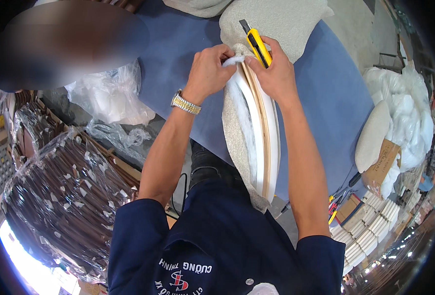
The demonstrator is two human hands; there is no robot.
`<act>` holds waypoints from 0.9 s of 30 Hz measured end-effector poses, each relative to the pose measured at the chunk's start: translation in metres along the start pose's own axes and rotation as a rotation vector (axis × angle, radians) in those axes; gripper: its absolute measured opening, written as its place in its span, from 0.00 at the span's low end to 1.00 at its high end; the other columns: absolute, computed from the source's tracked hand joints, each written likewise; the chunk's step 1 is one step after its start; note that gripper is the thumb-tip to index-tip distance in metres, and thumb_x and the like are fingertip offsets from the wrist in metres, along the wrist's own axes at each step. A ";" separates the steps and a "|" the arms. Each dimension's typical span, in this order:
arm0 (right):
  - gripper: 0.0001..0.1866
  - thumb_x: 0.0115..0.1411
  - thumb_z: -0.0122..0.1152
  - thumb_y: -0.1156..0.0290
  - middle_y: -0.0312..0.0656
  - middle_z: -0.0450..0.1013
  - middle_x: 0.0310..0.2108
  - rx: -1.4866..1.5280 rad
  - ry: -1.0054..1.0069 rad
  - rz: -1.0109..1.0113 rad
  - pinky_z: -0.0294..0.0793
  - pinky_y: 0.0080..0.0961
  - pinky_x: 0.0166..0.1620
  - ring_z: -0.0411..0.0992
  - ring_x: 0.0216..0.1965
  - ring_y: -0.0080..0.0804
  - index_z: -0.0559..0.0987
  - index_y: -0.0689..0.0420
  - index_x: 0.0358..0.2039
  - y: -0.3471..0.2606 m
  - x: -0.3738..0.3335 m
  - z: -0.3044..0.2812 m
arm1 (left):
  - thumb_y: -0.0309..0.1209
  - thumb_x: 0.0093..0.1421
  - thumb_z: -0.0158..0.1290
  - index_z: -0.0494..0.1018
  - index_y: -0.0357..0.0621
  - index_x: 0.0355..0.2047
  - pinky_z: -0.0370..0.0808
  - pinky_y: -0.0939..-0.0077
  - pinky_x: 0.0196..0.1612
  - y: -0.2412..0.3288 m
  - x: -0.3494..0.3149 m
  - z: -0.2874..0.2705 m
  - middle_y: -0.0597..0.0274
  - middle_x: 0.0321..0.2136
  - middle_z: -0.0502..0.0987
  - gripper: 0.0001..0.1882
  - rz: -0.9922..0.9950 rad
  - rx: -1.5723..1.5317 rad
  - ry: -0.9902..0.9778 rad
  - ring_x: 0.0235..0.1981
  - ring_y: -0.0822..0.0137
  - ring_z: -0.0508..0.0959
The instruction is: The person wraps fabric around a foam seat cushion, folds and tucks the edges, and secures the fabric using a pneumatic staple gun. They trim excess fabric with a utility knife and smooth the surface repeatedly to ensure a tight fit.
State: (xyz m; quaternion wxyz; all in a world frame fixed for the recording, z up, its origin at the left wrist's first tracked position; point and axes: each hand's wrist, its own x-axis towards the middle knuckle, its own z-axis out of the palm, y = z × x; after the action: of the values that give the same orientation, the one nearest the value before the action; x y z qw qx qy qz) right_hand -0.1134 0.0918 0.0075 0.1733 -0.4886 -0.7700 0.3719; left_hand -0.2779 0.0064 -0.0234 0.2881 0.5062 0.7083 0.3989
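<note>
A curved panel point(265, 132) stands on its edge before me, with a plywood strip between white foam layers. Beige textured fabric point(233, 130) hangs down along its left side, and white fibre wadding point(247, 115) lies between fabric and foam. My left hand point(207, 70) is closed at the panel's far end, pinching a tuft of the wadding. In my right hand point(280, 76) is a yellow snap-off utility knife point(259, 47), its blade out and pointing up and away to the left. My right thumb rests by the same end of the panel.
A blue-covered table point(320, 108) lies under the work, with another beige upholstered piece point(276, 24) at its far side. Plastic-wrapped brown pieces point(65, 196) are stacked at left, near clear plastic bags point(112, 96). On the right are a cardboard box point(382, 164) and bagged white material point(399, 108).
</note>
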 end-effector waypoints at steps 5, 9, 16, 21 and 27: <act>0.33 0.59 0.72 0.59 0.56 0.80 0.48 0.008 0.031 -0.025 0.76 0.43 0.54 0.79 0.50 0.55 0.73 0.58 0.62 0.006 0.000 -0.001 | 0.29 0.57 0.65 0.79 0.32 0.44 0.79 0.72 0.42 0.004 -0.006 0.007 0.52 0.35 0.86 0.16 -0.031 -0.082 0.045 0.36 0.70 0.85; 0.34 0.59 0.72 0.61 0.57 0.80 0.48 0.062 0.023 0.038 0.76 0.39 0.54 0.80 0.50 0.51 0.72 0.61 0.62 0.011 -0.005 -0.008 | 0.35 0.62 0.66 0.78 0.32 0.50 0.77 0.75 0.46 0.012 -0.040 0.023 0.57 0.39 0.85 0.22 -0.094 -0.286 0.123 0.39 0.72 0.82; 0.32 0.61 0.72 0.63 0.52 0.79 0.46 0.113 0.004 0.001 0.76 0.34 0.51 0.78 0.45 0.41 0.72 0.62 0.62 0.015 -0.009 -0.011 | 0.26 0.63 0.66 0.78 0.33 0.56 0.72 0.83 0.38 0.047 -0.076 0.041 0.71 0.32 0.78 0.22 -0.325 -0.861 0.305 0.31 0.81 0.73; 0.30 0.62 0.70 0.69 0.49 0.77 0.47 0.138 -0.022 0.025 0.75 0.32 0.51 0.76 0.45 0.36 0.71 0.64 0.62 0.009 -0.011 -0.013 | 0.25 0.62 0.64 0.82 0.39 0.50 0.74 0.78 0.30 0.064 -0.081 0.062 0.63 0.28 0.76 0.15 -0.070 -0.492 0.437 0.26 0.74 0.76; 0.29 0.64 0.69 0.71 0.43 0.75 0.47 0.139 -0.002 0.052 0.75 0.29 0.49 0.73 0.44 0.29 0.70 0.63 0.63 0.004 -0.019 -0.018 | 0.23 0.63 0.62 0.83 0.39 0.47 0.75 0.75 0.28 0.069 -0.081 0.067 0.59 0.28 0.76 0.12 0.033 -0.457 0.414 0.23 0.69 0.77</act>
State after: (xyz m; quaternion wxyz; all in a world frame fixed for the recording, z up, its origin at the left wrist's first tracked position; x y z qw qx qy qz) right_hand -0.0913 0.0835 0.0183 0.1963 -0.4949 -0.7294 0.4296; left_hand -0.1635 -0.0404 0.0018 0.2375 0.3477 0.6353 0.6473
